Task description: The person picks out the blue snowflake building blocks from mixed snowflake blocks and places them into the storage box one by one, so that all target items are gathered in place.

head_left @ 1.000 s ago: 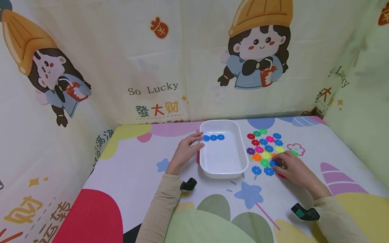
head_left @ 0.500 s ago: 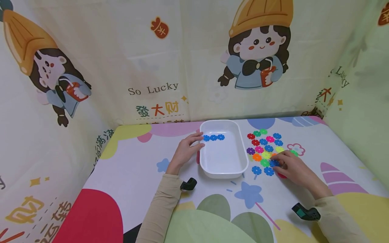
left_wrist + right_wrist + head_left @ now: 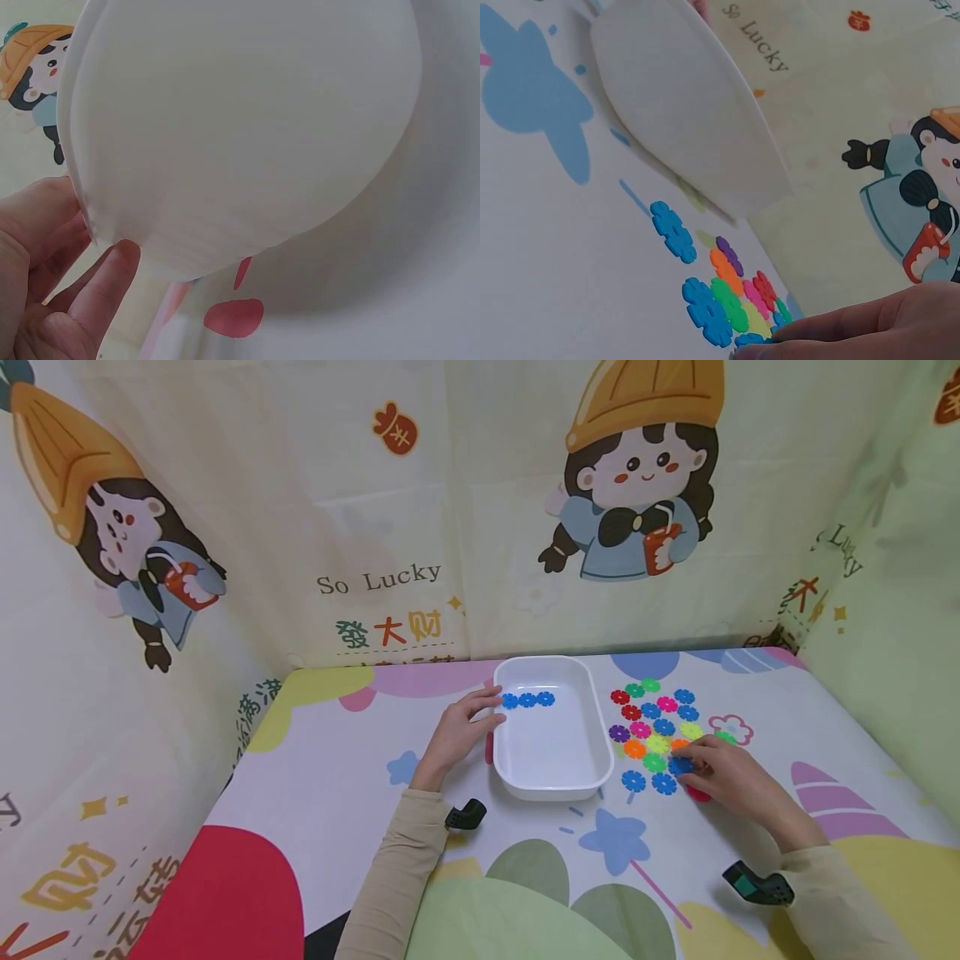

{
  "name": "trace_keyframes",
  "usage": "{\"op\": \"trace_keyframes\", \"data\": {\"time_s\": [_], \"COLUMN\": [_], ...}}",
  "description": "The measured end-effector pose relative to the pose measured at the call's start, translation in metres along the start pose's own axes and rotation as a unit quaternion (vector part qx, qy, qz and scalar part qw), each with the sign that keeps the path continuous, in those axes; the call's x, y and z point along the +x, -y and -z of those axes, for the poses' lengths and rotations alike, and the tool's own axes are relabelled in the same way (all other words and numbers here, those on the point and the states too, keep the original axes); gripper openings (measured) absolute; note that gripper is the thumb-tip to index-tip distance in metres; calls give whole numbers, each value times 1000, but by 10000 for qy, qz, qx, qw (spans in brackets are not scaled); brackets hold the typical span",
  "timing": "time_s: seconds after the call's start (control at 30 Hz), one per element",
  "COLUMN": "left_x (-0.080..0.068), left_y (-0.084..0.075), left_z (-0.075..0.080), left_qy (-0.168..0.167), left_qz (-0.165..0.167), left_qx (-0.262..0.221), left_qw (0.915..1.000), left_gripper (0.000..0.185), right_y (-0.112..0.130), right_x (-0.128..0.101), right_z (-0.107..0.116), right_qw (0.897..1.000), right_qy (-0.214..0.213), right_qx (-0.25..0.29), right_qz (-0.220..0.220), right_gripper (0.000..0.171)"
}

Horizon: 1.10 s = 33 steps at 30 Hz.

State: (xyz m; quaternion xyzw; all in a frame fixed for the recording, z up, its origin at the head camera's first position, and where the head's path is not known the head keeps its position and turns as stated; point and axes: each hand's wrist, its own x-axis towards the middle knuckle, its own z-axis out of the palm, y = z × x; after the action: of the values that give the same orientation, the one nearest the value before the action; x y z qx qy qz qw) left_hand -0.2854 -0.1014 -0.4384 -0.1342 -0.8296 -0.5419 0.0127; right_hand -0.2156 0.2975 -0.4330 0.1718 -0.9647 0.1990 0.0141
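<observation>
A blue snowflake disc (image 3: pixel 679 765) is lying flat on the table mat (image 3: pixel 337 793), at the near edge of the colorful disc pile (image 3: pixel 654 727). The right hand (image 3: pixel 723 774) is pinching it with curled fingertips. The white tray (image 3: pixel 551 777) is sitting just to its left. The left hand (image 3: pixel 457 731) is resting open-fingered against the tray's far side, farther from the disc.

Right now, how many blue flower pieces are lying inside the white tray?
3. They lie side by side in a row at the far end of the white tray: left, middle, right. None seems hidden.
</observation>
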Motion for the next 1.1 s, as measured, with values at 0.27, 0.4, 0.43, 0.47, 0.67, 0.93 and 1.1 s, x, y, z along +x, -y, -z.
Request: {"op": "trace_keyframes", "data": {"time_s": [0.27,0.4,0.43,0.47,0.67,0.93,1.1], "left_x": [0,-1,-1,-1,0,0,0], "left_y": [-1,-2,-2,-2,-3,-4,-4], "left_z": [1,1,1,1,2,2,3], "left_qy": [11,25,29,32,46,64,37], "left_qz": [9,38,43,46,63,93,87], "left_qx": [44,59,62,59,34,32,40], "left_qw": [10000,10000,10000,10000,10000,9999,9999], "left_gripper": [38,40,40,41,41,42,39], "right_y": [6,12,13,15,26,50,68], "right_x": [1,1,2,2,4,18,40], "right_z": [5,7,7,8,12,23,32], "right_qw": [9999,9993,9992,9990,9982,9962,9948], "right_qy": [-144,-296,-328,-363,-546,-734,-732], "right_qx": [83,215,236,246,231,320,411], "right_qz": [-6,-41,-35,-23,122,341,578], "right_gripper": [43,45,45,45,45,43,41]}}
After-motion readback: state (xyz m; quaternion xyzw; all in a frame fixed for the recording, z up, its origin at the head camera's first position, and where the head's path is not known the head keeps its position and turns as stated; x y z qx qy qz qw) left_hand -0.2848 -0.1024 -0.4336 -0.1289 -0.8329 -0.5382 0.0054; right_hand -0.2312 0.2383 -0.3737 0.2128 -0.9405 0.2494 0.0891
